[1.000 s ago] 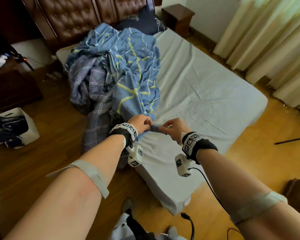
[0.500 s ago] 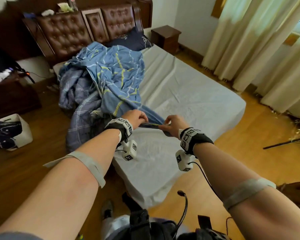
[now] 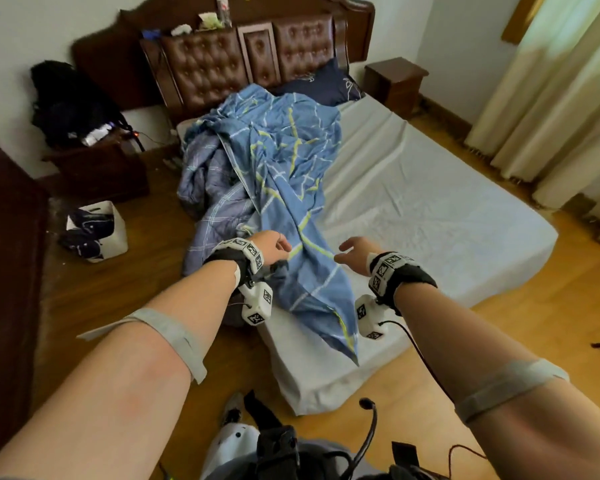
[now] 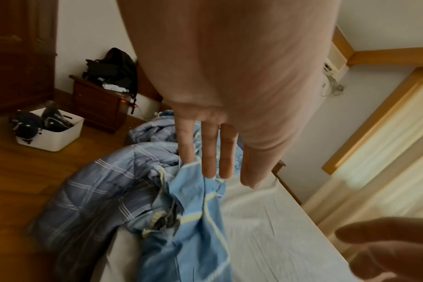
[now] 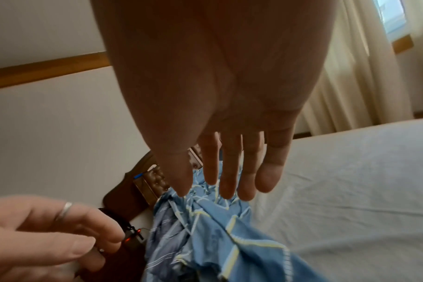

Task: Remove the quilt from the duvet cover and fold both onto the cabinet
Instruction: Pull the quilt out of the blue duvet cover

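Observation:
A light blue duvet cover with yellow and white lines lies crumpled along the left side of the bed, its tail reaching the near corner. The grey-blue checked quilt spills from it over the bed's left edge onto the floor, also seen in the left wrist view as the quilt. My left hand hovers over the cover with straight fingers and holds nothing. My right hand hovers a little to its right, fingers spread and empty.
The bed has a pale sheet and a dark pillow at the headboard. A dark cabinet with a black bag stands left of it, a white bin on the floor, another nightstand and curtains at the right.
Both hands were pinching the cover's edge together near the bed's corner. They have let go and moved apart, and the cover now lies on the bed.

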`<state>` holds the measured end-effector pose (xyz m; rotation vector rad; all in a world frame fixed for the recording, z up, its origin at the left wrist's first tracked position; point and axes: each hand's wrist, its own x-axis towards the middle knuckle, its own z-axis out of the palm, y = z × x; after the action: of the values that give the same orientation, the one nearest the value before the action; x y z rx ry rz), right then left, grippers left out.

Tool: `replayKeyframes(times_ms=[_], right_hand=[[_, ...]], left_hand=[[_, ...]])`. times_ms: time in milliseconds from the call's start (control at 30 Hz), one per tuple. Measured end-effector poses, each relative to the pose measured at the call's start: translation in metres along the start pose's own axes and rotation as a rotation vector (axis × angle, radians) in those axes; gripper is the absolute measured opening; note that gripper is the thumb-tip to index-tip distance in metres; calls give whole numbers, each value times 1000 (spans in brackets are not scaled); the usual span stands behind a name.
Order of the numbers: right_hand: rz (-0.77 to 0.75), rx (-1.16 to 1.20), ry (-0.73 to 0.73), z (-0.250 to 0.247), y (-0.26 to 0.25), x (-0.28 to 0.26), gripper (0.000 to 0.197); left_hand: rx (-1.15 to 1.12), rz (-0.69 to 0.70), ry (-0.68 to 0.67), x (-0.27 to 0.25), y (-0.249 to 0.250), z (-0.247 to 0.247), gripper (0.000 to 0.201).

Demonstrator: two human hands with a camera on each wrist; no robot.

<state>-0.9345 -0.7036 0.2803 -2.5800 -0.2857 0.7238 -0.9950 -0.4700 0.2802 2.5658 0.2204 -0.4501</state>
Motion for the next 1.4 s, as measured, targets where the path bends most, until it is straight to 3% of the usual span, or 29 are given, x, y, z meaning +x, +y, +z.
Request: replayKeyframes(times_ms=[200,367,500,667,867,1033,1200,1333,1400], right_hand=[[24,113,-286,36,-82,36,19],[23,77,-136,57,-165,88,20],[79,53,-145,78,-223,126,26],[136,1,-142,93,-262,158,35],[227,7,-177,99,-255,217,36],[261,54,-252,118,-233,306,34],[229,107,-311,155,-214,402,9],[210,69,-338,183,-197,458,44],[309,101,-328,198,-181,483,59]], left_hand=[[-23,-65,35,8,-93,-47,22],[-65,-64,62,38,-175,-100,20],[-48,-38,18,69,-229,-144,20],[-57,-37,-30,110,-273,-170,19],[-53,-42,-115,166,-295,-167,19],[-44,-104,-171,224,-305,-169,14],[-37,-231,-171,295,-324,-133,13],[-106,-268,-285,344,-329,-80,17],[-139,-280,-350,368,-330,-50,18]])
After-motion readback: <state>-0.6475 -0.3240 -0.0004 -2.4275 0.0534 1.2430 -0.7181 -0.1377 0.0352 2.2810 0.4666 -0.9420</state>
